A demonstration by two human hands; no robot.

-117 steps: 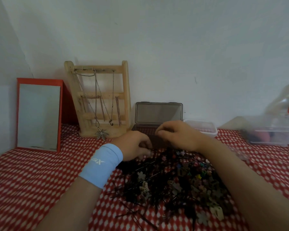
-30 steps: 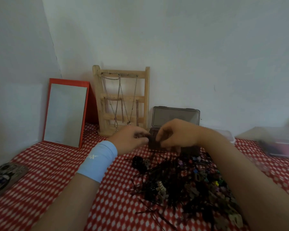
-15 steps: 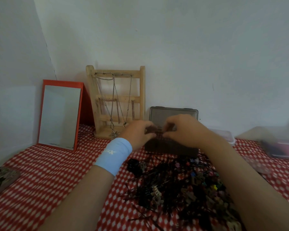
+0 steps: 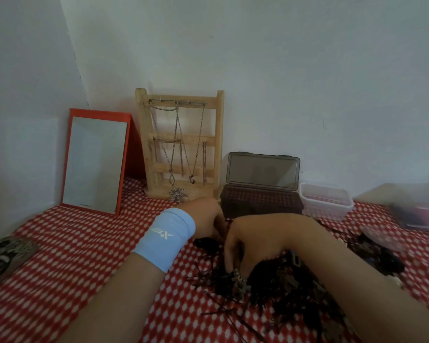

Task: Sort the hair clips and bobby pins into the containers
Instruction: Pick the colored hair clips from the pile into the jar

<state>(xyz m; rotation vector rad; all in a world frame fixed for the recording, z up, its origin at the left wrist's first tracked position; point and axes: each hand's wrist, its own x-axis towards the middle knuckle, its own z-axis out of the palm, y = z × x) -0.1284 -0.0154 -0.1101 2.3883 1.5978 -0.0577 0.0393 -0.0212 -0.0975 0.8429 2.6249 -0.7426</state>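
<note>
Head view: a big pile of hair clips and bobby pins lies unsorted on the table. The right hand pinches into it; the left hand has its grip hidden, so I cannot tell. Beyond, the dark box and the white container seem to hold little, so most sorting is left.

Back edge of the table: taken up from the left corner by a mirror, a wooden necklace stand, an open dark box and a small clear tub, set close together. Right edge: a larger clear container. Near right: a pile of clips and pins covers the cloth. The left hand and right hand reach into it, forearms crossing the near middle. Left half: bare cloth allows passage, apart from a dark patterned object at the left edge.
</note>
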